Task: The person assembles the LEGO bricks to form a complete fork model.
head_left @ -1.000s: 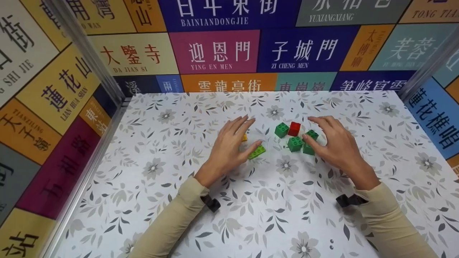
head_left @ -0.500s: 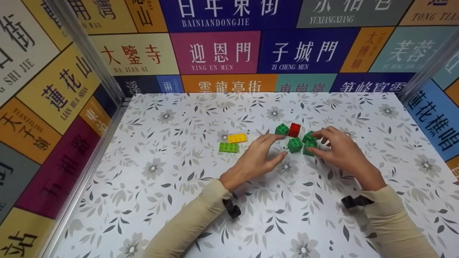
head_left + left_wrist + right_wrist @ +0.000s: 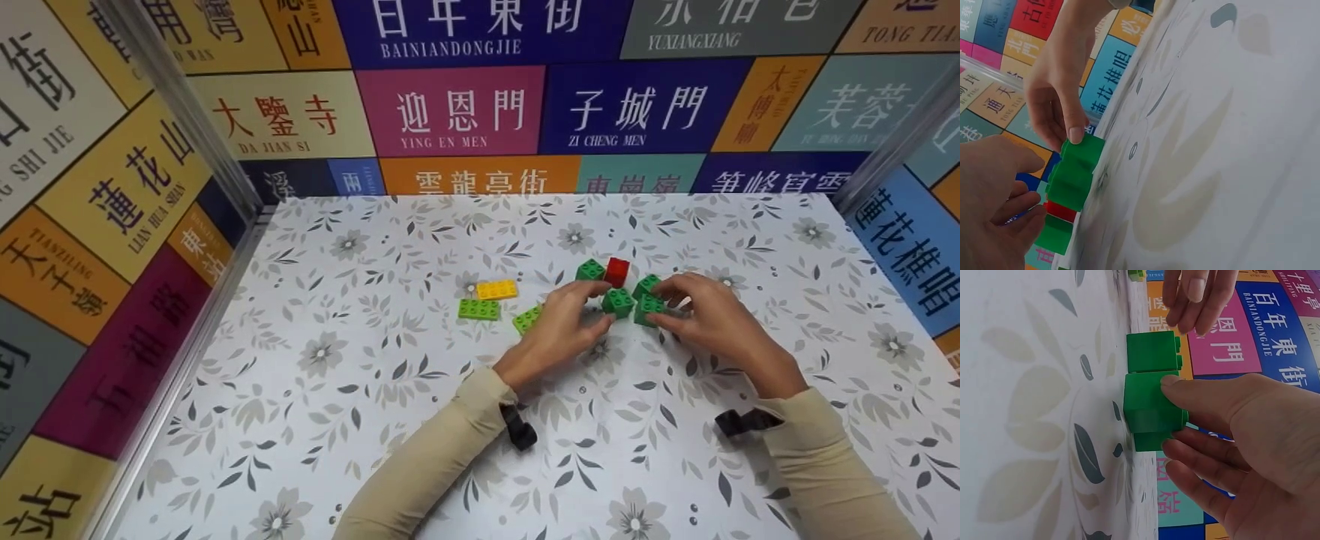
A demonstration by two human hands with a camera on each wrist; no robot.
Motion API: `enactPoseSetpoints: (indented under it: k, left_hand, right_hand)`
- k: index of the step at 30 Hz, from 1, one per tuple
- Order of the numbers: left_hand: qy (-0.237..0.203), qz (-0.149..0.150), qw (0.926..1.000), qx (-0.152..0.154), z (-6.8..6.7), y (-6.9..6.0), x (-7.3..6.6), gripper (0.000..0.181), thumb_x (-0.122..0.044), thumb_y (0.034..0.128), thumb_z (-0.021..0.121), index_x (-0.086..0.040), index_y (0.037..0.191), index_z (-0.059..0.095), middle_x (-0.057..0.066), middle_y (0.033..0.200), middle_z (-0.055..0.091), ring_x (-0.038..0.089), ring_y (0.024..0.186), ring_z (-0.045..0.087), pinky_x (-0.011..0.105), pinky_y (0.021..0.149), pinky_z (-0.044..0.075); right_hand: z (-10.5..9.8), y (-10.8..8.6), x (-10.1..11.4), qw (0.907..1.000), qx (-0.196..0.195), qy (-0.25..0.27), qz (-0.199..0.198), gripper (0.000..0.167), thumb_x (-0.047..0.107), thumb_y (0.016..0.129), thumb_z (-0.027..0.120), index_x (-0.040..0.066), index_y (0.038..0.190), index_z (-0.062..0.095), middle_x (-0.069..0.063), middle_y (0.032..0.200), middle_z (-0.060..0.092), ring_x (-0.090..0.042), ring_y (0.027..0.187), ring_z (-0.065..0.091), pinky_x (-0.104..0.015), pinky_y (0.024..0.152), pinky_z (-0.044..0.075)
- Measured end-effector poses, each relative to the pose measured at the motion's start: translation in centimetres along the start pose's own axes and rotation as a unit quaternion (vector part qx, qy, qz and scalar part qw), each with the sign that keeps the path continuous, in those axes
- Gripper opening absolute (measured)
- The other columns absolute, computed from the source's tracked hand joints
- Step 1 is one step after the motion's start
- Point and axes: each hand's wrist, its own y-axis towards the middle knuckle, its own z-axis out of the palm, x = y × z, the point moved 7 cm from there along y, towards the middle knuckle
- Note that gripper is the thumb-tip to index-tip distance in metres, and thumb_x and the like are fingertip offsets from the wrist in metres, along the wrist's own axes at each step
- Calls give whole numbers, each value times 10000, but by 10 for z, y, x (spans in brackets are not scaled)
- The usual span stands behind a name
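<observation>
Several green toy building bricks and one red brick [image 3: 617,271] sit in a loose cluster on the table. My right hand [image 3: 709,322] has its thumb against the near right green brick [image 3: 647,310] and its fingers behind, by the far right green brick [image 3: 646,286]; it pinches this pair. My left hand [image 3: 559,330] curves toward the middle green brick [image 3: 617,302]. In the right wrist view, a gap shows between the left fingertips [image 3: 1199,329] and that brick. One more green brick [image 3: 590,270] stands beside the red one.
Left of the cluster lie a flat yellow brick [image 3: 496,289] and a flat lime brick [image 3: 478,309]. Another lime brick [image 3: 528,320] is partly covered by my left hand. Printed wall panels [image 3: 450,109] border the flowered tabletop [image 3: 360,420] at the back and sides.
My left hand has moved right from over the flat bricks to the middle green brick, uncovering the yellow and lime ones. My right hand has lowered and closed around the right green pair.
</observation>
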Motion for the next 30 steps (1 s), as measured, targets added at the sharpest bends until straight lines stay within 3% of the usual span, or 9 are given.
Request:
enactPoseSetpoints:
  k: [11, 18, 24, 30]
  left_hand:
    - [-114, -350, 9991, -194, 15, 15, 8, 475, -164, 995, 784, -40, 1434, 652, 95, 1388, 715, 214, 1282, 685, 205, 1083, 542]
    - [-177, -407, 9988, -216, 19, 19, 13, 415, -158, 1000, 780, -36, 1385, 683, 65, 1293, 738, 200, 1154, 714, 177, 966, 559]
    - [-498, -344, 9981, -121, 14, 15, 11, 402, -147, 1010, 763, -33, 1385, 677, 65, 1293, 740, 186, 1170, 720, 245, 1010, 600]
    - [-581, -201, 9981, -43, 0, -1, 10, 407, -167, 1023, 749, -58, 1407, 670, 62, 1318, 741, 191, 1212, 717, 290, 1054, 597]
  right_hand:
    - [2, 1, -3, 9998, 101, 131, 89, 340, 157, 902, 898, 31, 1181, 751, -113, 1109, 776, -302, 999, 745, -539, 846, 637]
    - [2, 0, -4, 9999, 42, 94, 76, 339, 155, 894, 905, 35, 1176, 760, -100, 1093, 784, -279, 972, 749, -499, 820, 646]
    - [3, 0, -7, 9997, 149, 137, 163, 345, 167, 905, 898, 49, 1195, 753, -104, 1105, 799, -297, 981, 766, -520, 839, 646]
    - [4, -2, -9, 9990, 311, 131, 290, 346, 166, 918, 886, 74, 1213, 733, -107, 1105, 807, -318, 996, 782, -546, 861, 647]
